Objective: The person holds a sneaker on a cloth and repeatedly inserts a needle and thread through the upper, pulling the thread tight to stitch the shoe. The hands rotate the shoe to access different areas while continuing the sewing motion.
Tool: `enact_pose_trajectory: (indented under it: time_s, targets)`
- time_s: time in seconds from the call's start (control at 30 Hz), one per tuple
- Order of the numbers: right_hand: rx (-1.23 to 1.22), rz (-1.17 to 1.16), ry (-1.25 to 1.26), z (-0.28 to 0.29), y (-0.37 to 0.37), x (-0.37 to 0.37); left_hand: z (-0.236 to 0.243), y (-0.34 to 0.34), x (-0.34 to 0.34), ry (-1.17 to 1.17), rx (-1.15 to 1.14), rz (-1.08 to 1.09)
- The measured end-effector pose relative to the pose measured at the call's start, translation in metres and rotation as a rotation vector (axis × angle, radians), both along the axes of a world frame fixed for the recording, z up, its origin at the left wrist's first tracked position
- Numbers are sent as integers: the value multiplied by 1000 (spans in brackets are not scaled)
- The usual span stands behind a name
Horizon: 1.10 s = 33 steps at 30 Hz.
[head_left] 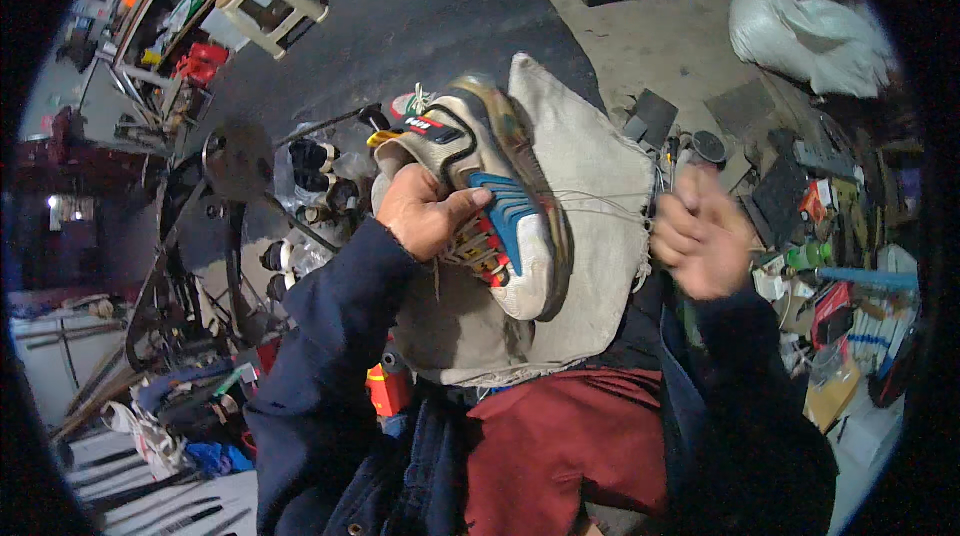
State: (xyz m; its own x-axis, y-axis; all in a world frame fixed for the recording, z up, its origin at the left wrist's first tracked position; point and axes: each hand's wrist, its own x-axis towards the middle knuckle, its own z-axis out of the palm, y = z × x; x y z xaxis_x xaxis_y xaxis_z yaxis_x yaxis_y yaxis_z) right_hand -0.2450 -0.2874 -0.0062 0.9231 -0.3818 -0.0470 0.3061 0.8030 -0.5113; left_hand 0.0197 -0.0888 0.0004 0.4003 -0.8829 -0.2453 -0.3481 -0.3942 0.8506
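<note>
One shoe (492, 176) was clamped in the left hand (425, 213); the right hand (704, 236) curled near thread (600, 194), its grip undeterminable.

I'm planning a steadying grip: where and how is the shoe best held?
Probably by its ankle opening, from the left, where the left hand grips the shoe, thumb across its side. The opening faces left and the sole right, leaving sole edge and thread clear.
</note>
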Motion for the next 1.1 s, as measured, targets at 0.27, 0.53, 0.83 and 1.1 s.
enact_pose_trajectory:
  time_s: [0.27, 0.53, 0.83, 1.1]
  targets:
    - [-922, -149, 541, -23, 18, -2, 9, -11, -3, 71, 17, 28]
    - [-1397, 29, 648, -20, 50, 49, 16, -1, -5, 36, 63, 134]
    - [-1417, -3, 631, -24, 51, 47, 40, 51, 36, -279, -10, 123]
    - [-1278, -15, 611, -36, 49, 50, -9, 48, 19, 822, -721, 491]
